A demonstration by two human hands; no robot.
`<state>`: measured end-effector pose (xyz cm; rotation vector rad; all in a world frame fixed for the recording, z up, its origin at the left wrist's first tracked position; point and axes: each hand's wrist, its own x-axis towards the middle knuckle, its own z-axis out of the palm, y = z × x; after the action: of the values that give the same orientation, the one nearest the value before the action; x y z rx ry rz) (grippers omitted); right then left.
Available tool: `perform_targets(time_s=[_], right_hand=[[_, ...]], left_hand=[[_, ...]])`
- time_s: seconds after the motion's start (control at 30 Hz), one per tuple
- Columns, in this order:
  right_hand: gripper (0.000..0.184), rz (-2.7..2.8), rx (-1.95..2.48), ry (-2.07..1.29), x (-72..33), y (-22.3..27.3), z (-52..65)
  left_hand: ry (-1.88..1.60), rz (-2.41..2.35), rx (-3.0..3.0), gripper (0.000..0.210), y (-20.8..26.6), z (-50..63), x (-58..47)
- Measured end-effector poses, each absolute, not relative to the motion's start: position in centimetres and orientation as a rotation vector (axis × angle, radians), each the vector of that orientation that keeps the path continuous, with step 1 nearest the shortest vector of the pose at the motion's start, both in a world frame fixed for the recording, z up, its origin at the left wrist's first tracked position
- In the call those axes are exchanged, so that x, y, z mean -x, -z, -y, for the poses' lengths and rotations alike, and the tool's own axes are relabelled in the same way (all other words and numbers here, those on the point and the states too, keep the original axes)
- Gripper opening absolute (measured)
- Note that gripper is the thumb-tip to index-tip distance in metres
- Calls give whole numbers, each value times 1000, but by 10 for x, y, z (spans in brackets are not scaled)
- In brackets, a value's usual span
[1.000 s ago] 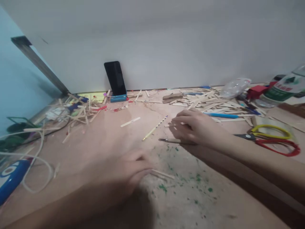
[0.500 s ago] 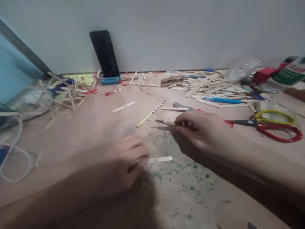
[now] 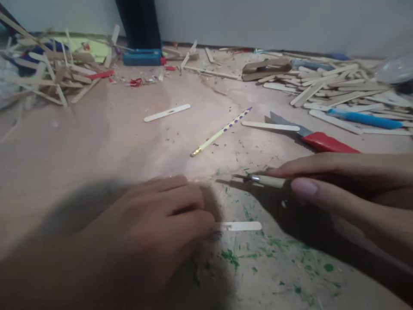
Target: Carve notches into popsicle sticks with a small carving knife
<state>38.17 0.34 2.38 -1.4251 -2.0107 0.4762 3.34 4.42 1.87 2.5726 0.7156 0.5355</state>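
My left hand (image 3: 161, 224) is closed, with its fingertips on the left part of a wooden craft stick (image 3: 243, 226). The stick lies nearly level just above or on the table, and its rounded right end sticks out; a small notched or marked patch shows near my fingers. Between thumb and fingers my right hand (image 3: 335, 189) grips a craft knife (image 3: 269, 180) with a pale handle, a metal collar and a thin dark blade pointing left. The blade is apart from the stick, above and behind it.
A yellow pencil (image 3: 219, 134) and a loose stick (image 3: 167, 113) lie ahead. Another stick (image 3: 271, 126) rests across a red-handled cutter (image 3: 329, 142). Stick piles (image 3: 342, 88) stand back right and left (image 3: 51, 77). A dark phone (image 3: 138, 21) leans on the wall behind a blue block (image 3: 142, 57).
The view has tilted down and come closer. My left hand still holds the craft stick. My right hand, with the craft knife, has shifted right and nearer in the view.
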Motion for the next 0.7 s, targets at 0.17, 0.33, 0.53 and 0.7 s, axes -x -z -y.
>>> perform_targets(time_s=[0.17,0.33,0.53,0.7], right_hand=[[27,2149,1341,-561,-402,-31,2],[40,2408,1240,-581,-399,-27,6],[33,2465,1271,-481,-397,-28,12],[41,2482,1231,-446,-399,-31,16]], left_hand=[[-566,-696,-2580,13,-16,-43,-34],[-589,-630,-2598,23,-18,-45,-22],[-503,-624,-2560,28,-21,-44,-18],[-453,-608,-2585,28,-21,-48,-18]])
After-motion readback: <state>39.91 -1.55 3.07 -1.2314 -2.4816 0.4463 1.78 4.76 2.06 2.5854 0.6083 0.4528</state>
